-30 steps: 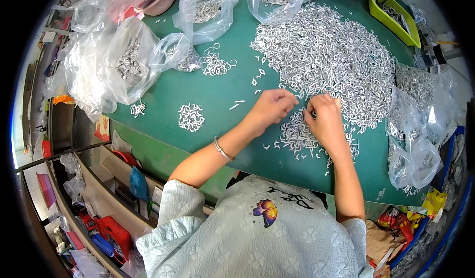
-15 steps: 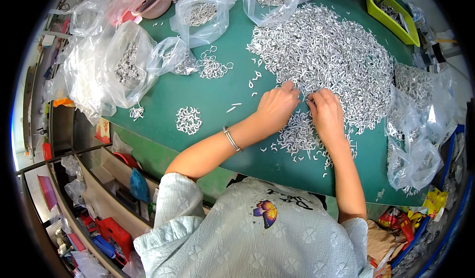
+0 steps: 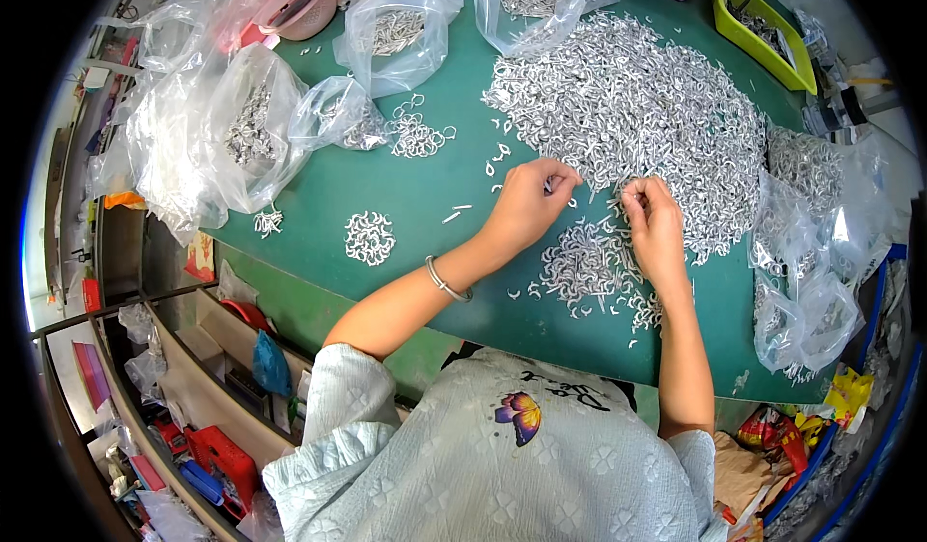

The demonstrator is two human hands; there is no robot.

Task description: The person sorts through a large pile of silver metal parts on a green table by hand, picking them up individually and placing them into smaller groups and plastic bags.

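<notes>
A small metal hook (image 3: 548, 187) is pinched in the left hand (image 3: 526, 204) at the edge of the large silver pile (image 3: 637, 117) on the green bench (image 3: 386, 194); the right hand (image 3: 655, 222) is curled beside it, over a smaller heap (image 3: 584, 267).

Both hands forward, fingers curled, close together.
The left hand (image 3: 526, 204) is extended on a bare forearm, palm down, fingertips bunched in a pinch; a bangle sits on its wrist. The right hand (image 3: 655, 222) is raised just beside it, fingers flexed inward, forearm running straight back toward the body.
</notes>
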